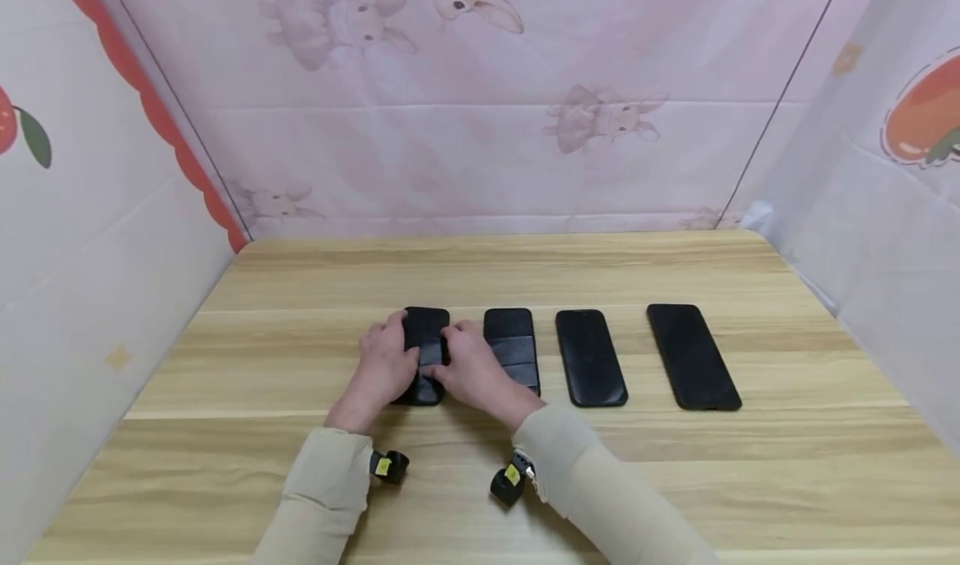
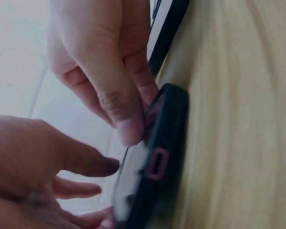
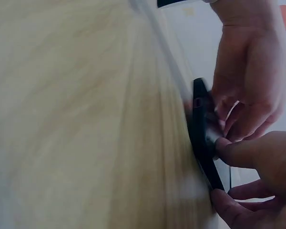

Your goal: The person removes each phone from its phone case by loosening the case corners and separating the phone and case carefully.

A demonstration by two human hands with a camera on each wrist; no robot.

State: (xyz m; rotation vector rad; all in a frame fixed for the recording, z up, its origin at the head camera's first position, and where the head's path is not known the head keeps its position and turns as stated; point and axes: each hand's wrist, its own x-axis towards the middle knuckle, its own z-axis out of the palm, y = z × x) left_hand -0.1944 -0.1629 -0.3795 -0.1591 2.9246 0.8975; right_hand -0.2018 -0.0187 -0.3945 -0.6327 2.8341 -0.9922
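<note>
A black phone lies on the wooden table, the leftmost of several in a row. My left hand grips its left side, with the fingers along the edge and the thumb over the face. On the right side, my right hand holds the phone's edge, thumb bent over the front. In the left wrist view the phone shows a dark case end with a pink-rimmed port opening. The right wrist view has my right hand pinching the phone, thumb on its face. Parts of the phone are hidden by both hands.
To the right lie a second phone with grey bands, partly behind my right wrist, a third phone and a fourth phone, slightly slanted. Printed cloth walls stand behind and beside the table.
</note>
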